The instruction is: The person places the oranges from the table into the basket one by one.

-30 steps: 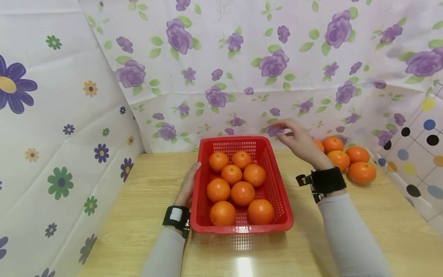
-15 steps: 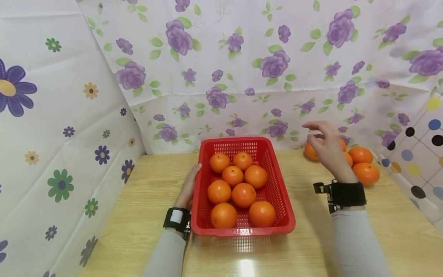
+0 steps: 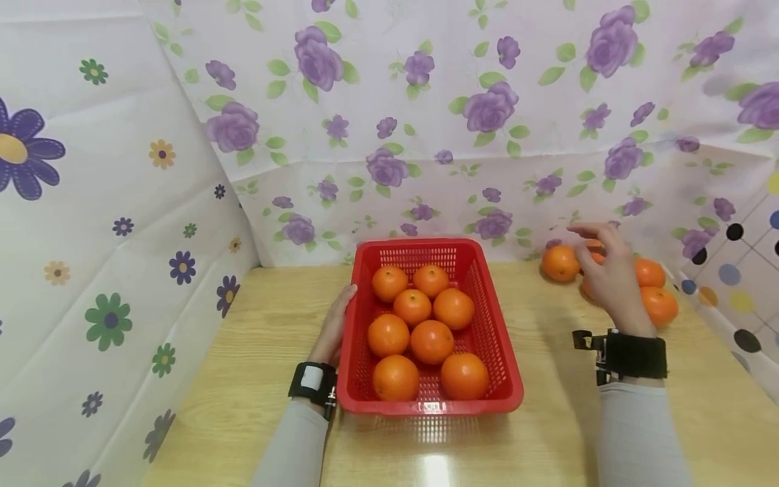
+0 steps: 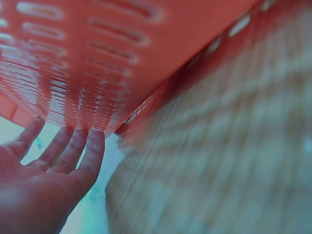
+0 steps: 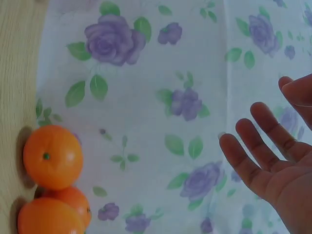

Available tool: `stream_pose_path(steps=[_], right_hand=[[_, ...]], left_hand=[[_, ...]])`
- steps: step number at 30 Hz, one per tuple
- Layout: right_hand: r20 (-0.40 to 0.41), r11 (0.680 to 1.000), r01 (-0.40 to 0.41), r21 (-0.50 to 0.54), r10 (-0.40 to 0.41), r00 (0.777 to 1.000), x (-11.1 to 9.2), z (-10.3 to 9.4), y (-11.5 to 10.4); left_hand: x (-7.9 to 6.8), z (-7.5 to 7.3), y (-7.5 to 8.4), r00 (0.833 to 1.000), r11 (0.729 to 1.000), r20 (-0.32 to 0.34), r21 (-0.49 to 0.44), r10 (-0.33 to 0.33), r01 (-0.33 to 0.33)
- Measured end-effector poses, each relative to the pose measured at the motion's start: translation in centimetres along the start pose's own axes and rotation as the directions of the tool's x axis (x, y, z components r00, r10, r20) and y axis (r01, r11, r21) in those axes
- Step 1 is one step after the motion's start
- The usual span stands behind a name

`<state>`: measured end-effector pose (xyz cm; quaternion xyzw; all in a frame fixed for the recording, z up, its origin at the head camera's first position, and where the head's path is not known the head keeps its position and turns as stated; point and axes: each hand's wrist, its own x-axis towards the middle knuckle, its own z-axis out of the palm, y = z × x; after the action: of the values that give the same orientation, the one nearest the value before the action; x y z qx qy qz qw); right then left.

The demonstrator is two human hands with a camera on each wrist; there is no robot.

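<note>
A red plastic basket (image 3: 511, 399) with slotted walls stands mid-table, holding several oranges (image 3: 433, 343). Along its left wall lies my left hand (image 3: 333, 328); in the left wrist view the hand's fingers (image 4: 92, 156) are extended, tips at the slotted side. My right hand (image 3: 613, 277) hovers over a group of loose oranges on the right, partly hiding some in the head view. Nothing is between its spread, slightly bent fingers (image 5: 253, 161). One orange (image 3: 560, 263) shows just left of this hand; the right wrist view has an orange (image 5: 52, 157) beside others at lower left.
The wooden table (image 3: 262, 379) meets a floral cloth (image 3: 389, 122) hanging at the back. A flower-printed sheet (image 3: 109, 223) closes off the left side, and a dotted sheet (image 3: 724, 270) borders the right. Another loose orange (image 3: 660, 306) lies beyond the right wrist.
My right hand has moved right from near the basket's far right corner to above the loose oranges. The left hand stays at the basket. The head view has shifted slightly.
</note>
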<state>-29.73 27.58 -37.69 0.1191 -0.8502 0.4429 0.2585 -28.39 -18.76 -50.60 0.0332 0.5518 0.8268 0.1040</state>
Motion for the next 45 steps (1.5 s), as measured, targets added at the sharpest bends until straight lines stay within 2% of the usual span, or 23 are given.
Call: stream_pose_path(steps=[5, 7, 11, 14, 20, 23, 27, 31, 36, 45], right_hand=[[-0.078, 0.992, -0.118, -0.042, 0.115, 0.99, -0.1, -2.1, 1.5], [-0.132, 0.985, -0.161, -0.058, 0.152, 0.979, -0.1, -3.1, 2.2], [-0.177, 0.96, -0.267, -0.085, 0.249, 0.952, -0.4, -4.8, 3.7], [-0.169, 0.935, -0.347, -0.065, 0.333, 0.928, -0.7, -5.7, 4.6], [-0.151, 0.858, -0.509, -0.074, 0.494, 0.856, -1.5, -7.1, 6.3], [-0.13, 0.837, -0.541, -0.089, 0.528, 0.839, -1.8, -7.4, 7.6], [-0.075, 0.826, -0.544, -0.145, 0.539, 0.839, -2.3, -7.6, 9.3], [-0.052, 0.813, -0.556, -0.173, 0.556, 0.829, -2.8, -7.5, 11.0], [0.0, 0.802, -0.569, -0.185, 0.579, 0.816, -3.3, -7.3, 12.3], [0.026, 0.791, -0.579, -0.198, 0.595, 0.803, -3.7, -6.6, 14.3]], left_hand=[[0.0, 0.1, 0.4, 1.0, 1.0, 0.006, -0.016, 0.027, -0.027], [0.0, 0.1, 0.6, 0.999, 0.999, 0.001, -0.011, 0.034, -0.034], [0.0, 0.1, 0.6, 1.0, 1.0, -0.009, 0.0, 0.028, -0.028], [0.0, 0.0, 0.6, 1.0, 1.0, -0.011, 0.003, 0.029, -0.029], [0.2, -0.1, 0.5, 0.999, 1.0, -0.039, 0.017, 0.022, -0.022], [0.3, 0.0, 0.4, 0.999, 1.0, -0.053, 0.018, 0.014, -0.013], [0.2, 0.0, 0.4, 0.999, 1.0, -0.053, 0.017, 0.01, -0.01], [0.1, 0.1, 0.4, 0.999, 0.999, -0.041, 0.026, 0.02, -0.019], [0.1, 0.0, 0.2, 0.999, 0.999, -0.037, 0.029, 0.022, -0.021], [0.0, 0.0, 0.0, 0.999, 1.0, -0.037, 0.023, 0.017, -0.017]])
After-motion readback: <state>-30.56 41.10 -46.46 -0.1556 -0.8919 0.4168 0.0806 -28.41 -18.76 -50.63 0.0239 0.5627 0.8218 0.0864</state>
